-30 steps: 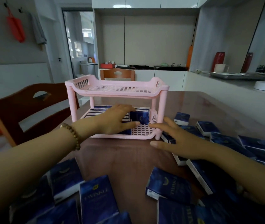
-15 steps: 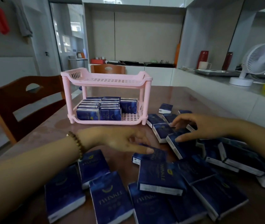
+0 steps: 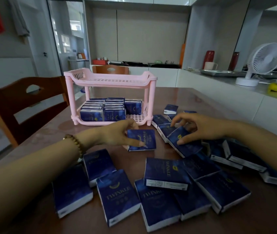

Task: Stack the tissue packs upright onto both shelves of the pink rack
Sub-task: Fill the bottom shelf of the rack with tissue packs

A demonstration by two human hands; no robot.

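Note:
The pink rack (image 3: 112, 81) stands on the brown table (image 3: 205, 102). Its top shelf is bare; its lower shelf holds several blue tissue packs (image 3: 110, 108) standing upright in rows on the left and middle. Many more blue packs (image 3: 166, 174) lie flat in front of the rack and to its right. My left hand (image 3: 117, 132) grips one pack (image 3: 142, 140) in front of the rack, thumb on top. My right hand (image 3: 195, 126) pinches the tilted edge of another pack (image 3: 183, 144) in the right pile.
A wooden chair (image 3: 24, 102) stands at the table's left side and another chair back (image 3: 110, 70) shows behind the rack. A white counter on the right carries a white fan (image 3: 261, 63), a metal tray and a mug.
Both hands have come back from the rack's lower shelf to the loose packs. My left hand has taken hold of one pack and my right hand has closed on another.

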